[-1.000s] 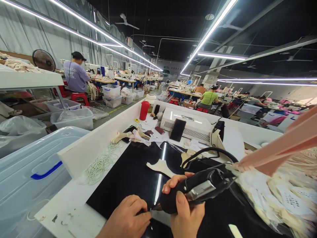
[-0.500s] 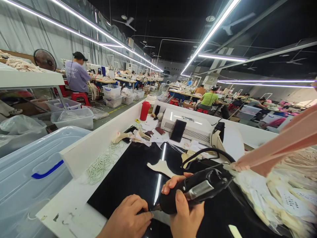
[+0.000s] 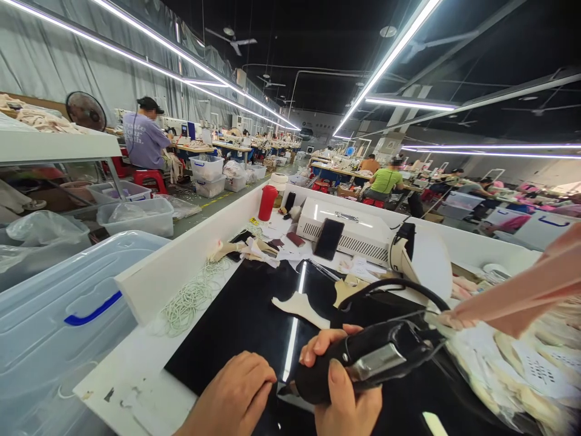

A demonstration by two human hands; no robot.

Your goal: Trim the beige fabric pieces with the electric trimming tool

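Note:
My right hand (image 3: 347, 387) is wrapped around a black corded hand-held power tool (image 3: 363, 360) with a metal plate on its side. Clear plastic covers part of the tool, and a pink cloth strip (image 3: 512, 297) stretches from its back end up to the right. The tool's nose points down and left, close above a glossy black board (image 3: 227, 315). Beside that nose, my left hand (image 3: 238, 393) is closed, fingers curled against the thumb; whatever they may hold is hidden. A cream cut piece (image 3: 302, 307) with curved edges lies on the board beyond both hands.
Pale green cord (image 3: 193, 303) lies tangled at left. Behind the board are a phone (image 3: 328, 238), a white vented box (image 3: 354, 230) and a red cup (image 3: 267, 203). Bagged pale fabric pieces (image 3: 521, 357) crowd the right. A lidded plastic bin (image 3: 68, 284) stands left; co-workers sit farther off.
My right hand and the tool have shifted slightly right and down. The left hand has drawn a little left, widening the gap to the tool's nose. The whole view has shifted slightly.

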